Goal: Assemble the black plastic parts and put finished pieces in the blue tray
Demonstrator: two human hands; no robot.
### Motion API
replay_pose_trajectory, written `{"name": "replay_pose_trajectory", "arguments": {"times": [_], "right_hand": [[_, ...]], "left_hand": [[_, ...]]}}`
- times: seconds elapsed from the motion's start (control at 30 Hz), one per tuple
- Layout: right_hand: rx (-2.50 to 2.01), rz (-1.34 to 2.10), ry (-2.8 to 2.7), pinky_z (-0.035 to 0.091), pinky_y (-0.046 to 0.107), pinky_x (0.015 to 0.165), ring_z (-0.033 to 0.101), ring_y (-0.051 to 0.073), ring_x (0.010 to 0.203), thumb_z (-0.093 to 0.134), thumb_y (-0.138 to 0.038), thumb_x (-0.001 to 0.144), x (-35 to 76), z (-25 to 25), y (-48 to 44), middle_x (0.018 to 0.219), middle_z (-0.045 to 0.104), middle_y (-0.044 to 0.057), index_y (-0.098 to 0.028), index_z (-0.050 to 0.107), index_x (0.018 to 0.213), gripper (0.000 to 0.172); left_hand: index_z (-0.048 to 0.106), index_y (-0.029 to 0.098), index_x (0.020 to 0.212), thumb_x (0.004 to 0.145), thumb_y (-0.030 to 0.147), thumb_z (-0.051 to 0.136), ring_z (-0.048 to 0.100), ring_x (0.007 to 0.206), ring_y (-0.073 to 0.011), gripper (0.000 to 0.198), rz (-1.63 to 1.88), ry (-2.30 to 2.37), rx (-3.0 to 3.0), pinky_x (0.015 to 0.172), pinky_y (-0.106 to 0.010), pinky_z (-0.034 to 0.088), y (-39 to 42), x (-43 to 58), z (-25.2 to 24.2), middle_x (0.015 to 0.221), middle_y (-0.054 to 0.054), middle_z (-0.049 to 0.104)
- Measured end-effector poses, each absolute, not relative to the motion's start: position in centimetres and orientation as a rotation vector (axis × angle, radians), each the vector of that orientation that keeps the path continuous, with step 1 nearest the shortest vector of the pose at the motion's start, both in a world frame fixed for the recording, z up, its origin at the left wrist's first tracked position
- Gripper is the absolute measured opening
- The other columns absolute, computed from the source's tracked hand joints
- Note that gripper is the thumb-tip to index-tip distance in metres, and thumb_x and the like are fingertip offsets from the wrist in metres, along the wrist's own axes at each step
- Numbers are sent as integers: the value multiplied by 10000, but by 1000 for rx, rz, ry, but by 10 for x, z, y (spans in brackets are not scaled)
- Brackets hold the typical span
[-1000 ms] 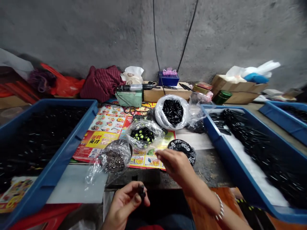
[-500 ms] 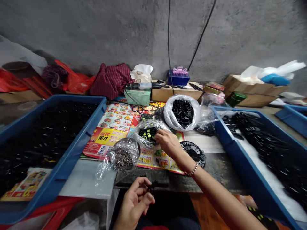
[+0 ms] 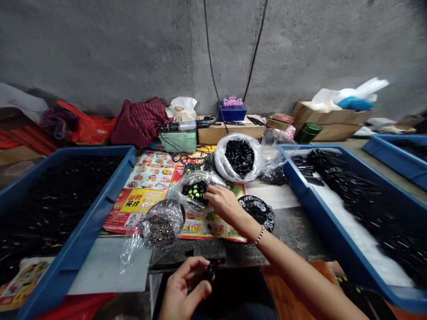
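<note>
My left hand (image 3: 187,286) is low in front of the bench edge, thumb and fingers curled round a small black part (image 3: 210,270) whose exact kind I cannot make out. Reaching forward, my right hand (image 3: 223,203) has its fingertips at the right side of a clear plastic bag of small black and yellow-green pieces (image 3: 196,191). Those fingers are closed together, and what they pinch is hidden. To the left, small metal screws (image 3: 162,231) lie in another open plastic bag. A pile of flat black pieces (image 3: 258,211) lies beside my right wrist.
Blue trays (image 3: 96,209) (image 3: 328,222) full of black parts flank the work spot. Behind the small bags stands a white bag of black pieces (image 3: 238,158). An electric screwdriver (image 3: 180,126) rests on a green box (image 3: 180,140). Cables (image 3: 211,58) hang along the wall.
The view has shifted, so the bench items appear further left. My right hand stays at the bag of black and yellow-green pieces; my left still holds the black part, now turned slightly.
</note>
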State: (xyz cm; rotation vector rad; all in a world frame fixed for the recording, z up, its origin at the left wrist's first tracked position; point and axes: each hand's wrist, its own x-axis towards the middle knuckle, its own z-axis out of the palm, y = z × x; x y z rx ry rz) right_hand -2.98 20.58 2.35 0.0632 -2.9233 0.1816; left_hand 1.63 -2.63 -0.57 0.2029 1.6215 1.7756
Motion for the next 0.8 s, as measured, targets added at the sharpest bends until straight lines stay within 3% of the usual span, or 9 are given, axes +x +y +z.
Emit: {"name": "replay_pose_trajectory", "arguments": {"times": [0.2,0.4,0.47,0.57,0.63,0.8], "right_hand": [[44,243,-2872,389,296,671,559,203,793,533,-58,884,-27,22,205,911,651,93,-131,673,833,166],[-45,428,-2763,407,267,652,579,183,773,533,-58,871,-22,34,207,851,656,58,-148,655,855,152],[-94,679,-2633,424,250,668,584,161,755,527,-68,872,-9,46,206,850,658,45,-151,640,876,141],[-212,1404,-2239,451,233,658,590,145,709,609,-163,837,25,58,196,795,655,23,-164,633,838,25],[-349,1837,-2009,465,226,636,596,146,697,652,-241,820,55,56,183,774,651,19,-172,643,825,70],[-580,2340,-1660,452,197,531,556,111,543,747,-327,748,120,16,131,628,645,9,-158,697,744,176]], "left_hand": [[686,192,883,617,466,834,633,648,-154,410,1745,1616,225,519,-191,425,-23,20,-6,731,-57,732],[679,162,900,616,490,826,570,567,-119,458,1767,1557,193,490,-188,400,-22,20,-3,720,-71,719],[678,162,926,634,501,809,539,528,-103,466,1782,1533,198,474,-188,384,-22,19,1,721,-70,714],[670,161,988,687,483,779,535,530,-101,454,1773,1527,214,489,-192,389,-22,18,7,763,-81,722],[665,159,1023,732,451,754,548,566,-105,422,1775,1541,217,515,-191,404,-21,19,10,805,-91,730],[677,160,987,764,399,738,580,608,-118,333,1856,1615,268,551,-195,446,-11,23,6,826,-77,734]]}}
